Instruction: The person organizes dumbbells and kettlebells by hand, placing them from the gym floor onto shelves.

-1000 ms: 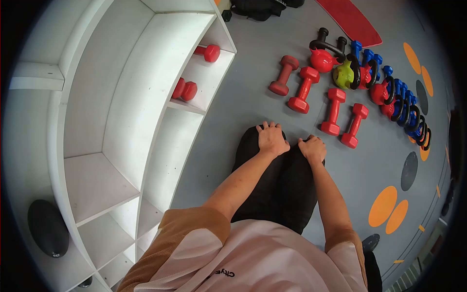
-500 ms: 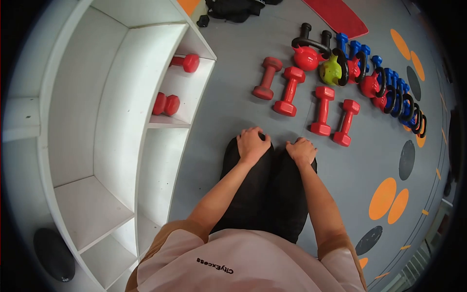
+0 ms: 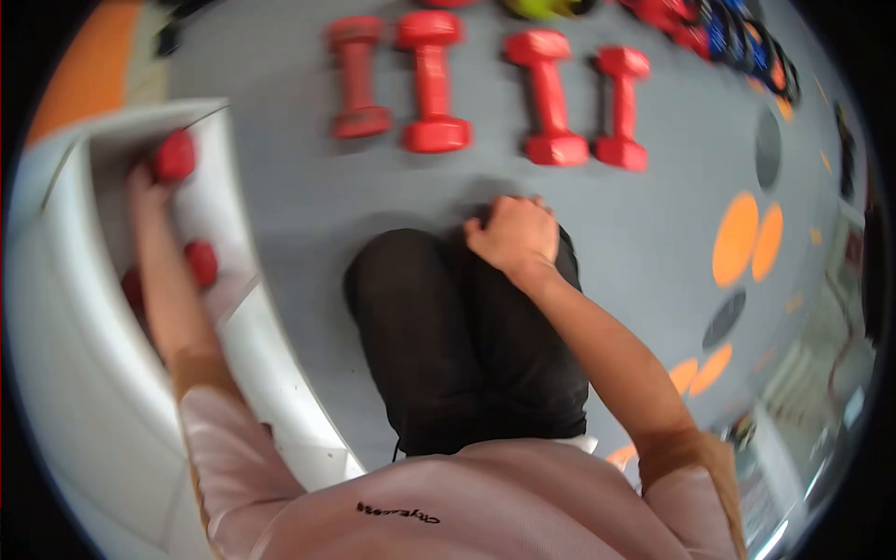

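Note:
Inside the white shelf's upper compartment, my left hand (image 3: 147,185) is at the handle side of a red dumbbell (image 3: 175,156). Blur and the dumbbell hide its fingers, so its grip is unclear. Another red dumbbell (image 3: 201,263) lies lower in the same compartment, partly behind my left forearm. My right hand (image 3: 519,233) rests on my right knee, thumb apart and holding nothing. On the grey floor ahead of my knees lie several red dumbbells in a row, among them a faded one (image 3: 357,79) and a brighter one (image 3: 433,84).
The white shelf (image 3: 266,350) stands along my left side. Kettlebells and blue dumbbells (image 3: 723,33) are at the upper right. A yellow-green kettlebell (image 3: 541,7) shows at the top edge. Orange and dark ovals mark the grey floor (image 3: 653,243) on the right.
My left hand has left my left knee and reached into the shelf beside the red dumbbell. My right hand stays on my knee. The view has shifted, bringing the shelf compartment nearer.

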